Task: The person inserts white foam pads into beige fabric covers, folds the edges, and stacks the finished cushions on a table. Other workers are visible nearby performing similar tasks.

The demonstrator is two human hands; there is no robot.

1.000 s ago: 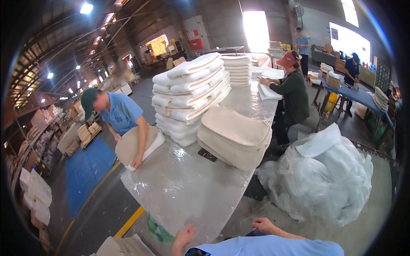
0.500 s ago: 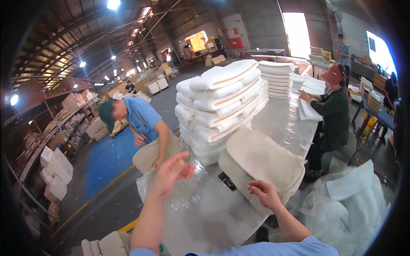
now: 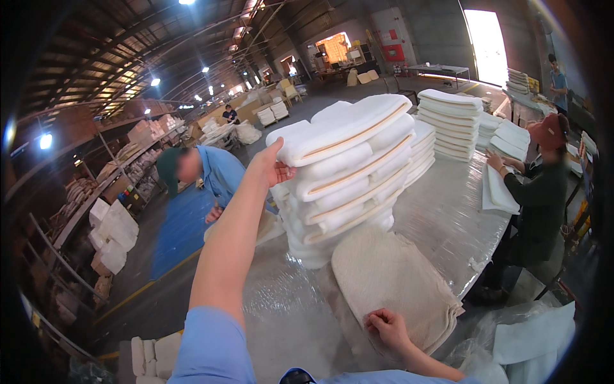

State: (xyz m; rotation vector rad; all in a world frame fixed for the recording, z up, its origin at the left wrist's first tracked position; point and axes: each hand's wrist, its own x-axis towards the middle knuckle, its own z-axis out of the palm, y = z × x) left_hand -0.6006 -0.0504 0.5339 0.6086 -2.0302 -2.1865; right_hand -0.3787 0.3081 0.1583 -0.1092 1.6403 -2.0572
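Note:
A tall stack of folded white cushion pads (image 3: 358,185) with orange-tan edges stands in front of me on the table. My left hand (image 3: 275,168) reaches out and grips the left end of the top white pad (image 3: 348,131), thumb above and fingers beneath. Nearer to me lies a pile of beige fabric covers (image 3: 390,275), flat with rounded corners. Over its near edge is my right hand (image 3: 387,328), fingers curled in; whether they pinch any cloth is hidden.
The table (image 3: 281,326) has a shiny plastic-wrapped top. Across on the left bends a co-worker (image 3: 217,169) in blue; at the right another co-worker (image 3: 540,185) handles white pads. More white stacks (image 3: 448,125) stand farther back. Plastic-bagged white material (image 3: 531,339) sits at the lower right.
My left hand has moved forward and up from above the table onto the top white pad. The right hand stays by the beige covers. The view has turned left.

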